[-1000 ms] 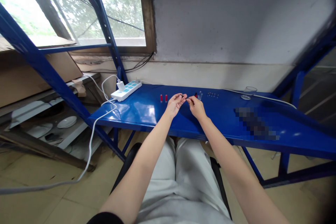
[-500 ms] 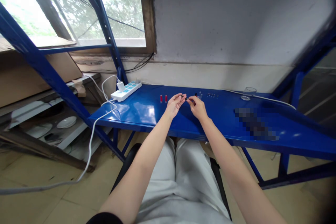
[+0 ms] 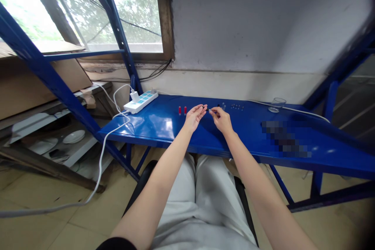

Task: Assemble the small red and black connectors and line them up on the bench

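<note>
Over the middle of the blue table, my left hand (image 3: 195, 118) pinches a small dark piece (image 3: 208, 109) between its fingertips. My right hand (image 3: 222, 119) is closed at the other end of it, with a shiny bit showing at the fingertips; whether that is a separate part I cannot tell. Left of my hands stand two small red cylinders (image 3: 182, 111) with pale lower ends. Just behind my right hand are small clear tubes (image 3: 224, 106) and a dark piece (image 3: 218, 106), partly hidden. Several tiny metallic pieces (image 3: 237, 107) stand in rows farther right.
A white power strip (image 3: 141, 101) with a plugged-in cable lies at the table's (image 3: 152, 125) left end. To the right are a clear glass (image 3: 277, 105), a white cable along the wall and a blurred-out dark object (image 3: 285, 139). Blue frame posts rise at both sides.
My right hand has shifted slightly to the right, and a little more of the shiny bit shows between the fingertips. My left hand has hardly moved.
</note>
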Available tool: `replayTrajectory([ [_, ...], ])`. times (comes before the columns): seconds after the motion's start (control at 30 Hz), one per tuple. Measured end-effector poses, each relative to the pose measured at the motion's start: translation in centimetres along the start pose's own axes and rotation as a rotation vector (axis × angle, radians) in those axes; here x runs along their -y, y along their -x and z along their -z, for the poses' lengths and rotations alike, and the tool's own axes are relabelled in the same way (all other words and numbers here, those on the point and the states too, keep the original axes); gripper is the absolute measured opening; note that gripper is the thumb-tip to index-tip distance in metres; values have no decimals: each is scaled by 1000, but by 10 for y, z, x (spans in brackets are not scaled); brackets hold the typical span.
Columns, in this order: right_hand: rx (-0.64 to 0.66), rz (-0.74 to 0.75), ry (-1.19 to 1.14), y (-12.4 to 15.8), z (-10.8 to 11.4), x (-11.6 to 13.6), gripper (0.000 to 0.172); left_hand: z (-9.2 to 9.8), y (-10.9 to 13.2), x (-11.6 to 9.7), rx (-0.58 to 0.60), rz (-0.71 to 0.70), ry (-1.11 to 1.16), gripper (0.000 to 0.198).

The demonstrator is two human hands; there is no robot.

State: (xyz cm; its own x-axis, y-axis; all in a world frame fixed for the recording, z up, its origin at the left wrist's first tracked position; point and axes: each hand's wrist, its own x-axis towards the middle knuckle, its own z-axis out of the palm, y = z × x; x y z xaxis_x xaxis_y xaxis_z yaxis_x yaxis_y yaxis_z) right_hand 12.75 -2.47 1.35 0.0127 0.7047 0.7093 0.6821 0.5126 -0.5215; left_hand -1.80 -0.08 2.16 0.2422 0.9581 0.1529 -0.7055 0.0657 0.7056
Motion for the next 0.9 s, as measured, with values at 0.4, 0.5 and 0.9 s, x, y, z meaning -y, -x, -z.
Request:
replayTrajectory([
  [0.4,-47,0,16,1,2,-1,29,4,-2,6,100,56,-177,29],
  [0.5,-32,6,25,1,1,-2,31,6,-5,8,56,28,-192,29],
  [0.9,37,14,83,0,0,-15,28,-1,-2,3,-92,-78,-213,31],
])
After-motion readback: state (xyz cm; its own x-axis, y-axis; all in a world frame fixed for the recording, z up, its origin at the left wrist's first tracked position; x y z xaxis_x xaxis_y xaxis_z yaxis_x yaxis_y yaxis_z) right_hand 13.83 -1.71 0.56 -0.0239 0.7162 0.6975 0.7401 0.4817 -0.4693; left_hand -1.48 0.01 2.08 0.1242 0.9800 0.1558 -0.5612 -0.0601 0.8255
